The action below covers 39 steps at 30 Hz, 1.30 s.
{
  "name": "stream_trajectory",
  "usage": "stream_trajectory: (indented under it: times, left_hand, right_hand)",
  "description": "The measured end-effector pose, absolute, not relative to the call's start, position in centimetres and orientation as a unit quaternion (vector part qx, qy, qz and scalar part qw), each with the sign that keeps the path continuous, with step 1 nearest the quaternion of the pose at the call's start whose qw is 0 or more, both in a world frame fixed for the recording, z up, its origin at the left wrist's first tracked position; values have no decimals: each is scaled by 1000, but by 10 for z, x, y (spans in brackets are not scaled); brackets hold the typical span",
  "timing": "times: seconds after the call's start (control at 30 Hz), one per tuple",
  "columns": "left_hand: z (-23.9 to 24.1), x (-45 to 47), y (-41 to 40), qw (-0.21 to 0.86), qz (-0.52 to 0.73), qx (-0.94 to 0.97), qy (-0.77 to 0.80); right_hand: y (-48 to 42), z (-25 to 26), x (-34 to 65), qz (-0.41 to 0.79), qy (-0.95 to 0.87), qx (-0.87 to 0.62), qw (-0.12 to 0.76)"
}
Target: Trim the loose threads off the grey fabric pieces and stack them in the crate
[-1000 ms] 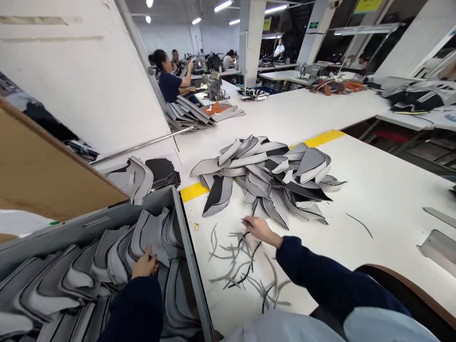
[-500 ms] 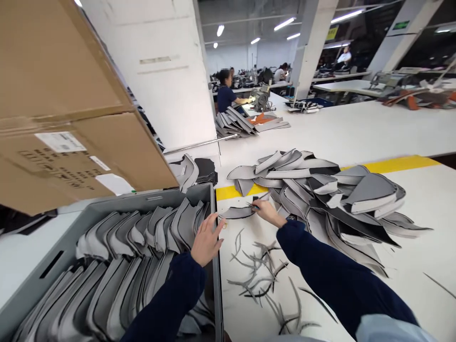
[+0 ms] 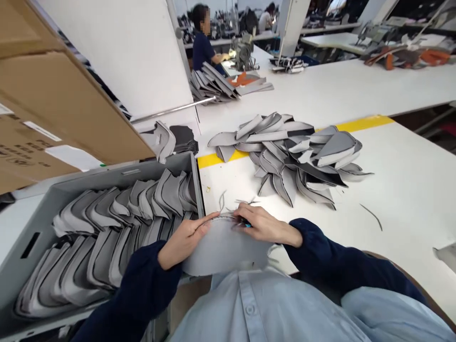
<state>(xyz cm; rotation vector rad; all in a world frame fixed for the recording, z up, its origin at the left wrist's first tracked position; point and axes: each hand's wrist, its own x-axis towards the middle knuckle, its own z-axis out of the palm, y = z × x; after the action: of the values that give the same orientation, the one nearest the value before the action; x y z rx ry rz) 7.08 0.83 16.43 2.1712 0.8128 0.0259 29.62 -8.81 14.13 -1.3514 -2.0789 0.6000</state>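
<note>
My left hand [image 3: 185, 240] pinches the upper edge of a curved grey fabric panel [image 3: 224, 248], which hangs in front of my body. At the same edge, my right hand [image 3: 263, 225] is closed around a small dark tool with a blue part, which looks like thread snips [image 3: 246, 223]. The fingers mostly cover the tool, and its blades are blurred against the panel's seam. Thin trimmed strips [image 3: 223, 202] lie on the table just beyond the hands, partly hidden by them.
To the left stands a grey crate [image 3: 198, 185] with rows of curved grey panels [image 3: 99, 204]. A heap of similar panels [image 3: 285, 156] lies ahead on the white table. A cardboard box [image 3: 81, 109] leans over the crate's far side. A person [image 3: 203, 47] sits at a sewing machine [image 3: 245, 53].
Both hands have drawn back toward my body and come together on a grey panel. My left hand, open before, now grips its edge. The view has tilted down.
</note>
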Motion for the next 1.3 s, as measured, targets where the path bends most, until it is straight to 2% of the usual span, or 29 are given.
stream_trajectory:
  times: [0.13,0.27,0.33,0.43,0.53,0.63,1.0,1.3]
  left_hand:
    - [169,54,-4,417,24,857,302]
    - [170,45,-23,505,0,803,316]
    - [169,44,-33,568,12,745,349]
    - [169,43,-45,622,32,680,388]
    - [171,42,-52,614,51,681,396]
    - [174,42,-55,584,56,710,390]
    - [179,42,-55,554,29,750,361]
    - [183,45,-45,550,-22,787,279]
  right_hand:
    - [-94,124,284,369,-706,-480,368]
    - [-101,124,279,502,-639,-457,362]
    - [-107,128,275,463,-655,-467,371]
    - [-118,137,271,305,-733,-499,347]
    - [-127,147,270,174,-791,-522,270]
    - [-132,152,272,110,-810,-523,240]
    - [-130,145,276,133,-825,-469,287]
    - [-121,154,277,94,-855,-436,265]
